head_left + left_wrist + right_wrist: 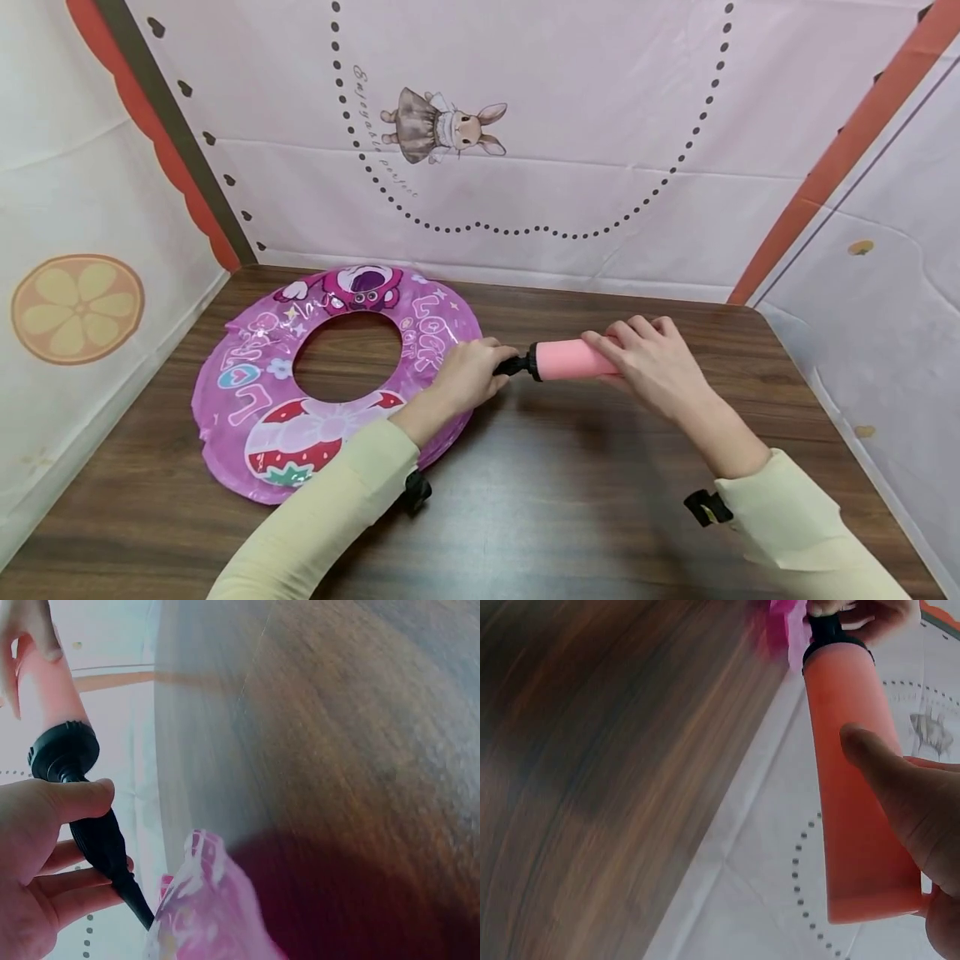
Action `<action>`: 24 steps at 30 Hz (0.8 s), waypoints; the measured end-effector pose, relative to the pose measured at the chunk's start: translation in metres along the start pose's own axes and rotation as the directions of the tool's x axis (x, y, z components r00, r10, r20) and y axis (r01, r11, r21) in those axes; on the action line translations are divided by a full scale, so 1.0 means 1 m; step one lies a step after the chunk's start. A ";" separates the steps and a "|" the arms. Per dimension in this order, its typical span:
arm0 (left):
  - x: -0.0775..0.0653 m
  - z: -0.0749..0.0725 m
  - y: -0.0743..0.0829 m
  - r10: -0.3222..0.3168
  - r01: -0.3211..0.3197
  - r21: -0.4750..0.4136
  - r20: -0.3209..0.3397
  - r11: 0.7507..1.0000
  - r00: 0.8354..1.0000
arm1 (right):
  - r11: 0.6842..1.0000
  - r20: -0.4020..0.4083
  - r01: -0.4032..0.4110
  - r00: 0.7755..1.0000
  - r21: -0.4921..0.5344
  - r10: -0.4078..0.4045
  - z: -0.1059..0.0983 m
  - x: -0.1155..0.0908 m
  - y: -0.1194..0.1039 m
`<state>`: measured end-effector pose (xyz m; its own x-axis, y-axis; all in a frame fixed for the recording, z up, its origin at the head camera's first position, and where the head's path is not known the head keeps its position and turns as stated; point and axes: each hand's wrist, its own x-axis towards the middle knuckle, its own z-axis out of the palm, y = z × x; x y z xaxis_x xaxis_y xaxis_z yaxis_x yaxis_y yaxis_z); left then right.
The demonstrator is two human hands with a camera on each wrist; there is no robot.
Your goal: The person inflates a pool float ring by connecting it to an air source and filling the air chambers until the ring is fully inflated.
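A pink hand pump (573, 360) with a black nozzle end is held level above the table between both hands. My left hand (468, 371) pinches the black nozzle (99, 838) between thumb and fingers, its tapered tip pointing toward the swim ring. Around the pink barrel (855, 787) my right hand (651, 362) wraps its fingers, with the thumb along the side. The purple inflatable swim ring (225, 392), printed with a bear and a strawberry, lies on the table left of the pump. In the left wrist view the nozzle tip overlaps the ring's edge (214, 900).
The dark wood-grain table (525, 517) reaches to a pale printed cloth wall (600, 108) with a rabbit figure. More cloth walls stand at left (67, 192) and right (900, 250). A black strap piece (708, 507) sits at the right cuff.
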<state>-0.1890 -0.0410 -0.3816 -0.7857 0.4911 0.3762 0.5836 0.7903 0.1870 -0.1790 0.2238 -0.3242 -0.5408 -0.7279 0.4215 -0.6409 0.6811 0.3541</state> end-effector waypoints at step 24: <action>0.000 -0.002 -0.006 -0.063 0.063 -0.003 0.033 0.998 0.997 | 0.985 0.025 -0.141 0.990 0.095 0.139 -0.043 -0.057 0.058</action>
<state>-0.1922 -0.0470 -0.3809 -0.8271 0.4524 0.3336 0.5336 0.8185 0.2130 -0.1617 0.3084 -0.2919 -0.6383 -0.6276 0.4458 -0.6070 0.7665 0.2100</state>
